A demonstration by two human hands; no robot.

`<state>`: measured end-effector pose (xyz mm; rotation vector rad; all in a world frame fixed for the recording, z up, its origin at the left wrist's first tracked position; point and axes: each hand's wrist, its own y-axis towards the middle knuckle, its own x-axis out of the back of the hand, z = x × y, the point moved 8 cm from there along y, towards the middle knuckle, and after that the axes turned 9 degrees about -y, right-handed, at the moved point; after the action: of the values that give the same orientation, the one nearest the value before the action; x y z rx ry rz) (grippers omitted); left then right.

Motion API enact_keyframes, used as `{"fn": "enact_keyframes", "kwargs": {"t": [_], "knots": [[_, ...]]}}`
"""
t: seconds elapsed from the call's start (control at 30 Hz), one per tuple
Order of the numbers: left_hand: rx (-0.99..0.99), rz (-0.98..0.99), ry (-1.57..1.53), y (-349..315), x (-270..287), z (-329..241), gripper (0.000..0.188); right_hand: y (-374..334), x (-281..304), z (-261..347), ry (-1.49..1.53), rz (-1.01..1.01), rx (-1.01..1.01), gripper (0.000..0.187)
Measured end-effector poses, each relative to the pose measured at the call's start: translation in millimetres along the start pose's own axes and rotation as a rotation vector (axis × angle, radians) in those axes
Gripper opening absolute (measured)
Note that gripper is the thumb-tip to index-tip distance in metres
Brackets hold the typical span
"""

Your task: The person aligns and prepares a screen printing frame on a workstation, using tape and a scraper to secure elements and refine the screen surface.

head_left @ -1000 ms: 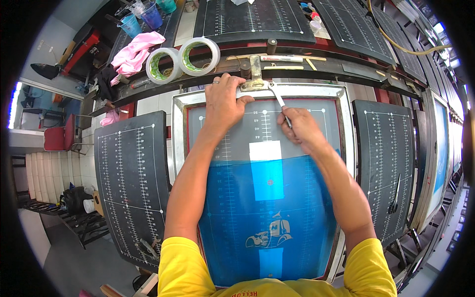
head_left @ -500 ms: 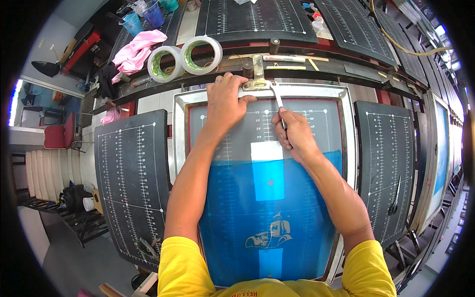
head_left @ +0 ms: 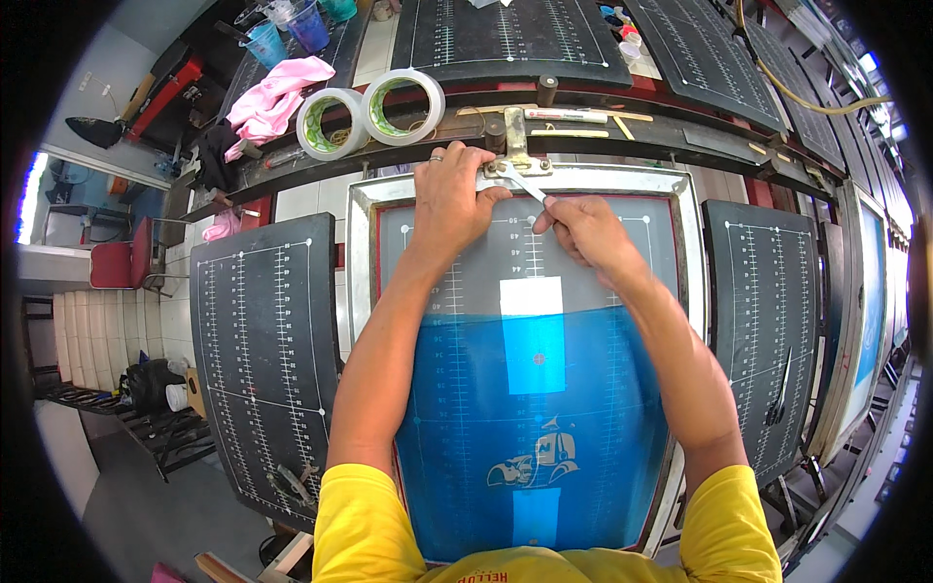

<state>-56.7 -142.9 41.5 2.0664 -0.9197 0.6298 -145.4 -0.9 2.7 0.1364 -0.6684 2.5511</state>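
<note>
A silkscreen with an aluminium frame (head_left: 622,182) and blue-coated mesh (head_left: 462,389) lies before me, a small vehicle picture (head_left: 536,464) showing in the coating. A brass-coloured metal bracket (head_left: 515,136) with bolts joins the middle of its far edge. My right hand (head_left: 591,233) is closed round a silver open-ended wrench (head_left: 528,185), whose jaw sits at the bracket's left bolt. Just left of the bracket, my left hand (head_left: 450,199) grips the far side of the frame, thumb on the near side and fingers over the top.
Two tape rolls (head_left: 406,107) and a pink cloth (head_left: 277,97) rest on the rail beyond. A marker (head_left: 567,115) lies right of the bracket. Dark ruled boards stand on both sides, the left board (head_left: 267,340) bearing a small metal tool; scissors (head_left: 777,394) lie on the right one.
The wrench has shifted left, from the bracket's right bolt to its left one, and now slants more. My right hand moved slightly up and right; my left hand stays at the frame.
</note>
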Motion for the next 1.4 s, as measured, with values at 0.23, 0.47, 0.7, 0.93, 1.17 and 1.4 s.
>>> {"fn": "enact_keyframes", "kwargs": {"t": [0.23,0.47,0.7,0.93,1.17,1.4], "knots": [[-0.009,0.001,0.005,-0.1,0.2,-1.5,0.040,17.8,20.7,15.6,-0.178,0.037,-0.082,0.030],[0.002,0.013,0.008,0.5,0.2,-2.2,0.041,19.9,31.7,19.8,-0.103,0.079,-0.108,0.029],[-0.002,-0.004,0.018,-1.1,1.6,-2.3,0.042,32.1,30.8,29.7,-0.186,0.125,-0.151,0.029],[0.016,0.014,0.014,0.4,-0.6,-3.2,0.042,63.1,44.7,49.4,-0.387,0.119,-0.145,0.029],[0.017,-0.002,0.010,-3.0,2.7,-0.5,0.041,39.4,19.3,32.1,-0.194,0.055,-0.109,0.029],[-0.002,-0.003,0.032,-1.3,-1.2,1.3,0.039,6.7,-41.9,-4.8,0.335,0.018,-0.097,0.028]]}}
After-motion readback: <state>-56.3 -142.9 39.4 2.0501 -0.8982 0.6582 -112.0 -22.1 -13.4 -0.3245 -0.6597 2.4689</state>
